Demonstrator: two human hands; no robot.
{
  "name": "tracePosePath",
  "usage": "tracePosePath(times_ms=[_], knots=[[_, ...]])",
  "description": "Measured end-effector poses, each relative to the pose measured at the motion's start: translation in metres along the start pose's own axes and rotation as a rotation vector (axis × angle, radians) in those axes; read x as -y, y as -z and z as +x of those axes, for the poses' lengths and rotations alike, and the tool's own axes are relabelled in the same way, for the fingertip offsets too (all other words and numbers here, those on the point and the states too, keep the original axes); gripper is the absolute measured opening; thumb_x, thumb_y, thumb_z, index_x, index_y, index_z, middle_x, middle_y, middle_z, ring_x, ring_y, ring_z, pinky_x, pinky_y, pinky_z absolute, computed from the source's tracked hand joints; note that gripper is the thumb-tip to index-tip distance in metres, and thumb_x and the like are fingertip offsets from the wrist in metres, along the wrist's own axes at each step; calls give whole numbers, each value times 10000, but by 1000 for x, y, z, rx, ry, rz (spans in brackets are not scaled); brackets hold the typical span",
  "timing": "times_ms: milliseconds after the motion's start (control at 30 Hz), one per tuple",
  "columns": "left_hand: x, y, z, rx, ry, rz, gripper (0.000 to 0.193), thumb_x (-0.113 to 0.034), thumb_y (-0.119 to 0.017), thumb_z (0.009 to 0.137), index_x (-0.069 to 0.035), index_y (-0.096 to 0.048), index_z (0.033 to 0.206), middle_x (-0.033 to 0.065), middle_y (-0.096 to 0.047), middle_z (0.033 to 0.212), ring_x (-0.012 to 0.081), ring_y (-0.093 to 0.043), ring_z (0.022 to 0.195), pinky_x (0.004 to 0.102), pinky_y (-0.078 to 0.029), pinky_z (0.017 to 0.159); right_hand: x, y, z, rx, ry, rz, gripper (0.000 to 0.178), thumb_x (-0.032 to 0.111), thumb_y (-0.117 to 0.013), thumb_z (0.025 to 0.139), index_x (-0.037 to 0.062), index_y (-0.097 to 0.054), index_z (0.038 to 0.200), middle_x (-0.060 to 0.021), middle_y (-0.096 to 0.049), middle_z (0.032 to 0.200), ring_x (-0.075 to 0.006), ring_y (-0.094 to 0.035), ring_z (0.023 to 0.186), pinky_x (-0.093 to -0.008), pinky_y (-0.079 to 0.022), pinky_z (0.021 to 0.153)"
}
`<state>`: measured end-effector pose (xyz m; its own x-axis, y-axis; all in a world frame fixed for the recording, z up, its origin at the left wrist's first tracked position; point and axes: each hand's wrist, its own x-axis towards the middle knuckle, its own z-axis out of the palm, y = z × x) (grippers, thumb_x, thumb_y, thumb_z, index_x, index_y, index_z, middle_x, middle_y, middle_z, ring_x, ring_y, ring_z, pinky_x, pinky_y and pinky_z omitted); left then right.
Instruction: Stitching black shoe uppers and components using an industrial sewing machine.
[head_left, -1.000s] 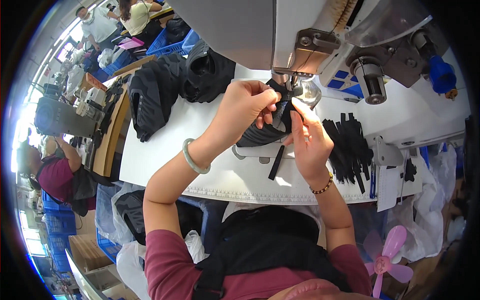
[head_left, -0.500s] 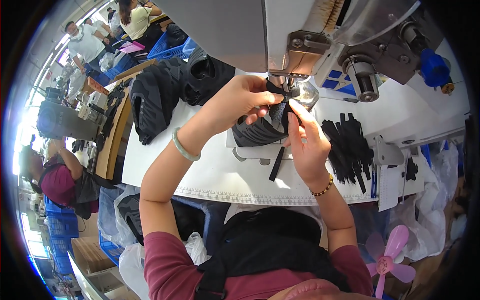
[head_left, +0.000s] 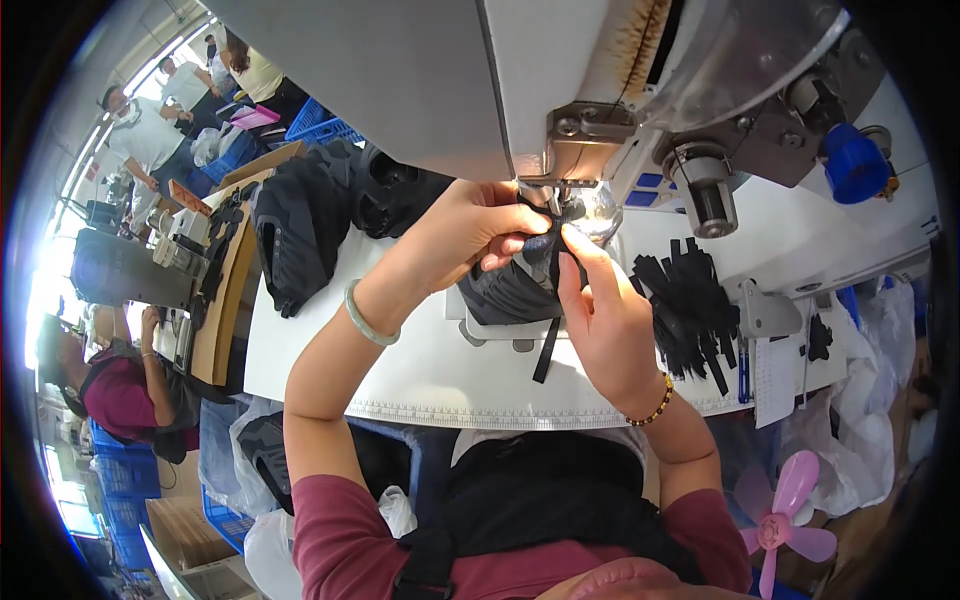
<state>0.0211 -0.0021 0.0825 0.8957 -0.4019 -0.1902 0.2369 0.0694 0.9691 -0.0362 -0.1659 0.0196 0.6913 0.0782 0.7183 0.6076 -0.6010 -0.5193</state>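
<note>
A black shoe (head_left: 505, 295) sits right at the sewing machine (head_left: 585, 140), its upper edge under the machine's lit needle area. The left hand (head_left: 500, 225) comes in just to the near left of the sewing machine's needle, its grip closed, thumb and forefinger pinching the shoe's dark edge. The right hand (head_left: 605, 315) is on the near right of the needle, with forefinger and thumb tips at the shoe's black edge; whether that grip is fully closed on it cannot be told. A narrow black strip (head_left: 546, 352) hangs down from beside the shoe, on the near side of the sewing machine.

The white table (head_left: 450, 380) spreads out under the sewing machine, a ruler tape (head_left: 480, 413) running along the edge nearest the person. To the right of the machine's needle lies a loose pile of black strips (head_left: 690, 310), near the right hand. Well to the left of the needle stand more black shoes (head_left: 295, 235), bunched together on the table. A pink fan (head_left: 775, 530) is far to the near right of the sewing machine, and a co-worker in a maroon shirt (head_left: 125, 395) sits far to its left.
</note>
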Motion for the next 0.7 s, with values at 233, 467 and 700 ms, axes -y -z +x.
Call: tracePosePath(times_ms=[233,467,700], knots=[[0,-5,8,-46,-12,-114,96,-23,-562,844,60,-566,893,26,-514,704,35,-430,529,153,-320,382,-11,1,9,-46,-18,89,270,42,-622,824,38,-568,1089,-129,-584,728,-254,-587,528,-301,-464,468],[0,16,17,-27,-29,-161,109,-43,-551,860,56,-585,827,23,-487,668,57,-412,517,161,-318,385,-9,-10,14,-54,-61,195,247,-3,-644,823,20,-417,921,-3,-458,613,-21,-399,506,-171,-342,450],[3,7,21,28,-53,-40,136,-62,-588,843,66,-587,888,49,-542,721,79,-497,519,191,-385,380,-13,-4,5,-75,-143,219,258,2,-627,842,40,-371,849,32,-379,660,1,-350,561,-140,-290,480]])
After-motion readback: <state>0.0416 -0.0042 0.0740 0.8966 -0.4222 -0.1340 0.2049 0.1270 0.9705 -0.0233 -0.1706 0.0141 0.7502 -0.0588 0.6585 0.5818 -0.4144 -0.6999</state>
